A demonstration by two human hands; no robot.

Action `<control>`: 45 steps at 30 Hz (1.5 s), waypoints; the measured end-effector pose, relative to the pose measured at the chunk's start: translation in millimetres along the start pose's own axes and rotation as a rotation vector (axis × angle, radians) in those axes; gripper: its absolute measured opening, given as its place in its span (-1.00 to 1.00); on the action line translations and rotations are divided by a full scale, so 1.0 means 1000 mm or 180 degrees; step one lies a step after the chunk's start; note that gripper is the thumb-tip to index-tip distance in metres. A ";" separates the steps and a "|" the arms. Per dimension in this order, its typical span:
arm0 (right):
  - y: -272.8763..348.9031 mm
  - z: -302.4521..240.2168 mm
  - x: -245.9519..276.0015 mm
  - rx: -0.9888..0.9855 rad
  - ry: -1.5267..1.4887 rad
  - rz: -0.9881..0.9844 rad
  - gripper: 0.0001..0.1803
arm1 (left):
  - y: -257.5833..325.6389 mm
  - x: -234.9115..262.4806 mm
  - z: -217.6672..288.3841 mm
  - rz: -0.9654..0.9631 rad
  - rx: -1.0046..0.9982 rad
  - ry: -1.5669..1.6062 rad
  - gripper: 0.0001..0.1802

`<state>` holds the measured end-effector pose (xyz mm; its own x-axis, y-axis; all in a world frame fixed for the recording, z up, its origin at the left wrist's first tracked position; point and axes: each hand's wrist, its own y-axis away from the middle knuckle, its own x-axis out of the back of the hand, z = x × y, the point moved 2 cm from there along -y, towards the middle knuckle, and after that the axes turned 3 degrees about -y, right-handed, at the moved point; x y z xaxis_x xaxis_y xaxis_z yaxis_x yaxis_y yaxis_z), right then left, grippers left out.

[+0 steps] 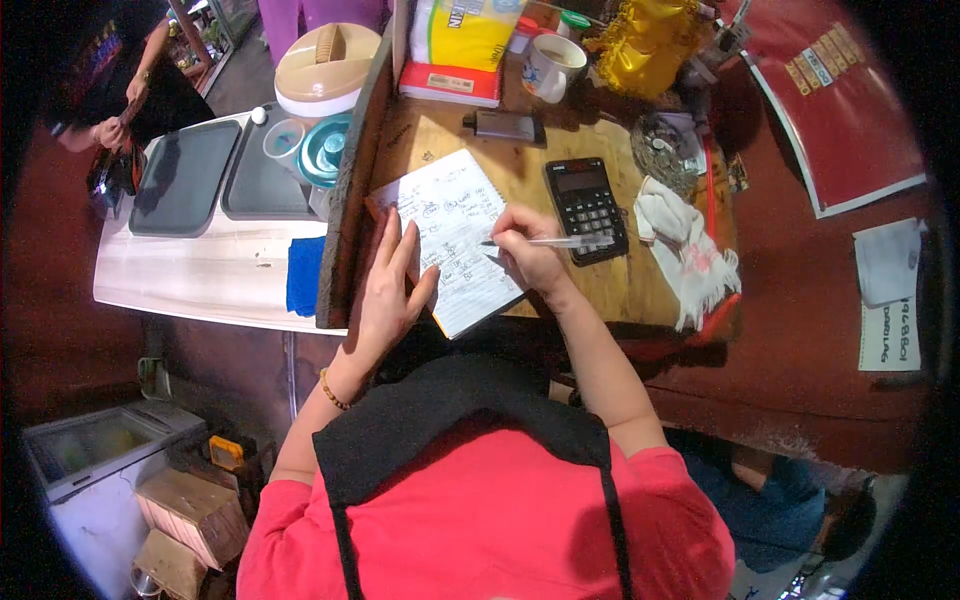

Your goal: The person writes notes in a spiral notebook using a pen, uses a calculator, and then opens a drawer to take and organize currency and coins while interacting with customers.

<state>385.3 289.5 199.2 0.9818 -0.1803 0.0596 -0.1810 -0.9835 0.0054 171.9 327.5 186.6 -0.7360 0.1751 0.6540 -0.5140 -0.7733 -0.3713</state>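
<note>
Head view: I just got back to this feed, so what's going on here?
The person's right hand holds a pen, its tip at the handwritten page of a notebook; whether it touches is hard to tell. The left hand rests on the notebook's left side. A black calculator lies to the right, with a white cloth beyond it.

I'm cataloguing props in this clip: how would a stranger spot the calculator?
On the wooden desktop, find the handwritten notebook. Just right of it lies the black calculator, partly under the transparent pen. Unlike the white cloth beyond, it has rows of keys.
</note>
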 end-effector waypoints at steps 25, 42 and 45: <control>0.008 -0.016 -0.017 0.1253 0.1406 0.0033 -0.89 | 0.002 0.000 -0.001 0.0037 -0.0076 -0.0068 -0.36; 0.013 -0.017 -0.002 0.0872 0.1313 0.0130 -0.90 | 0.002 -0.001 0.000 -0.0040 -0.0029 -0.0136 -0.27; 0.014 -0.017 -0.005 0.1016 0.1290 0.0151 -0.91 | 0.000 0.000 0.005 -0.0110 -0.0024 -0.0141 -0.19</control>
<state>377.0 277.2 215.9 0.8604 -0.2663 0.4345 -0.1360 -0.9417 -0.3079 173.6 324.6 189.9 -0.6976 0.1745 0.6949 -0.5423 -0.7625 -0.3529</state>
